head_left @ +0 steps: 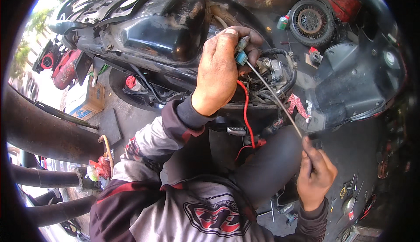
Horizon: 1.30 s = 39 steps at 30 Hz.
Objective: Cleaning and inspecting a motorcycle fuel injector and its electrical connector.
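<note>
My left hand [217, 69] is raised over the open middle of a motorcycle [162, 27], its fingers closed round a small blue connector [241, 58]. A greyish end piece pokes out above the blue part. From the connector a thin metal rod [276, 98] slants down to the right. My right hand [316, 174] pinches the lower end of that rod between thumb and fingers, above my right knee. Whether the rod's upper tip sits inside the connector or only touches it, I cannot tell. A red cable [247, 113] hangs below my left hand and runs down between my legs.
Engine parts and hoses [275, 73] lie exposed behind the rod. A dark body panel [350, 80] stands at the right, with a spoked wheel [311, 22] beyond it. Scattered tools [350, 191] lie on the floor at the lower right. Thick pipes [48, 126] stretch along the left, near a cardboard box [87, 100].
</note>
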### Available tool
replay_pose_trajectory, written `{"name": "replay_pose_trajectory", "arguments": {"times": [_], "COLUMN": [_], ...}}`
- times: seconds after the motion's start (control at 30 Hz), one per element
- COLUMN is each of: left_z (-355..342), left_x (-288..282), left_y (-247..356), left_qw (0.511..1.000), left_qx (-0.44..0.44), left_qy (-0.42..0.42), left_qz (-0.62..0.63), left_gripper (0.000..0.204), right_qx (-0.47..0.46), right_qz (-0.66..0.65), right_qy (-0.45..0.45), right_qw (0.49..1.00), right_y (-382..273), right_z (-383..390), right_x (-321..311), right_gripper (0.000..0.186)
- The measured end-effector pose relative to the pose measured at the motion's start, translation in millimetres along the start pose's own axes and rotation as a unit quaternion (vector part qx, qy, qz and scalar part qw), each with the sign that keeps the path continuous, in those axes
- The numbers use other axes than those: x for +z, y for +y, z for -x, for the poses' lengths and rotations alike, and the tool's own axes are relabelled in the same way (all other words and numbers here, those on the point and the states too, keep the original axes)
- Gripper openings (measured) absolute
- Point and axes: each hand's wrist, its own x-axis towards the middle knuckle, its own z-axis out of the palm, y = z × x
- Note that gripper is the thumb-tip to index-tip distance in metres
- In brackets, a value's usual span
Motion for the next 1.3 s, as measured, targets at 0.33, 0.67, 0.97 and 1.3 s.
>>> {"name": "replay_pose_trajectory", "arguments": {"times": [0.33, 0.67, 0.97, 1.3], "left_z": [1, 1, 0, 7], "left_x": [-5, -7, -9, -4], "left_y": [-3, 5, 3, 7], "left_qw": [1.0, 0.995, 0.993, 0.997], "left_qx": [-0.007, -0.01, 0.007, -0.048], "left_qy": [-0.017, -0.074, -0.106, -0.041], "left_qz": [0.021, -0.061, -0.043, 0.043], "left_gripper": [0.045, 0.046, 0.048, 0.036], "right_qx": [0.05, -0.022, 0.29, 0.186], "right_qz": [-0.121, -0.075, -0.615, -0.513], "right_qy": [0.046, 0.154, -0.079, -0.173], "right_qw": [0.99, 0.985, 0.729, 0.82], "right_y": [-9, -25, -21, 7], "right_z": [18, 14, 39, 43], "right_x": [25, 54, 56, 58], "right_gripper": [0.021, 0.031, 0.029, 0.024]}}
